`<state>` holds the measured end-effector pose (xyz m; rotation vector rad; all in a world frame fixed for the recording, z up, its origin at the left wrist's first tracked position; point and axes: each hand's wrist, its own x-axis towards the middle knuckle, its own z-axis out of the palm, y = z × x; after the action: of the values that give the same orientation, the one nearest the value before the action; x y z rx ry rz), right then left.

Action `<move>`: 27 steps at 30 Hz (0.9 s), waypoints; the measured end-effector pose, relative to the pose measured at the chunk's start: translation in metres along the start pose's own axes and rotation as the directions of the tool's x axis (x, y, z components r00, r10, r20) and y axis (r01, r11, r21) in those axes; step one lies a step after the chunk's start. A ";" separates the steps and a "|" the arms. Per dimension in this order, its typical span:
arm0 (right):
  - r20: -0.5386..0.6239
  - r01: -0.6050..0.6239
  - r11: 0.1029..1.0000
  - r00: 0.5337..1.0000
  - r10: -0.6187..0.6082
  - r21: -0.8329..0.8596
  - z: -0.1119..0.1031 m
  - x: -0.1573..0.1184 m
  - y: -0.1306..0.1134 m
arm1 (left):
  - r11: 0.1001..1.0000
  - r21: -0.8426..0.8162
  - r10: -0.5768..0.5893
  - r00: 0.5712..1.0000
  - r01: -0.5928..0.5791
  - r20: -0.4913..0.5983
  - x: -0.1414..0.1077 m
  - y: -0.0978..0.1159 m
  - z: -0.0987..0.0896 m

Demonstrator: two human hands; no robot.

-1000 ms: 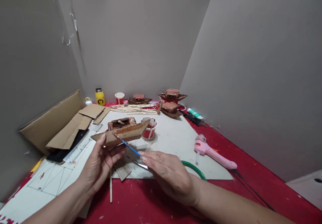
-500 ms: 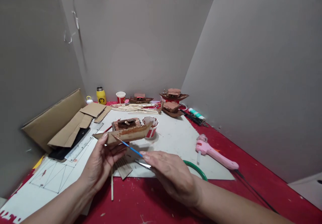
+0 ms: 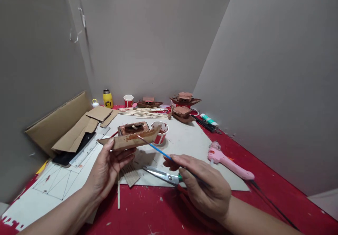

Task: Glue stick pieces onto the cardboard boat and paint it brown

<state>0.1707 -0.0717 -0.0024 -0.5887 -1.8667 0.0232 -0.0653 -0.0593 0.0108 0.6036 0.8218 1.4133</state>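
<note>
While my left hand (image 3: 106, 165) gripped the model boat (image 3: 130, 142) left of centre in the frame — likely light, stiff and fragile, best held from beneath — my right hand (image 3: 204, 185) pinched the paintbrush (image 3: 158, 149).

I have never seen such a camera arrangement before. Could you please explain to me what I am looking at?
There is no machine here: these are one person's bare hands, seen by a camera worn on that person's head, looking forward and down. The left hand holds a small model boat. The right hand holds a thin blue brush, its tip at the boat's reddish-brown side. On the red table lies a white board, bearing a stained paper cup and scissors, partly hidden by the right hand. To the right is a pink glue gun; at the left, cardboard; farther back, thin sticks and more boats.
</note>
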 end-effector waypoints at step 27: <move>-0.060 -0.005 0.997 0.998 0.001 -0.077 -0.004 -0.002 0.005 | 0.991 -0.137 -0.009 0.996 -0.004 -0.089 0.006 0.010 -0.002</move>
<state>0.1764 -0.0691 -0.0042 -0.6388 -1.8150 -0.0643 -0.0733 -0.0528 0.0161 0.4367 0.7884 1.4897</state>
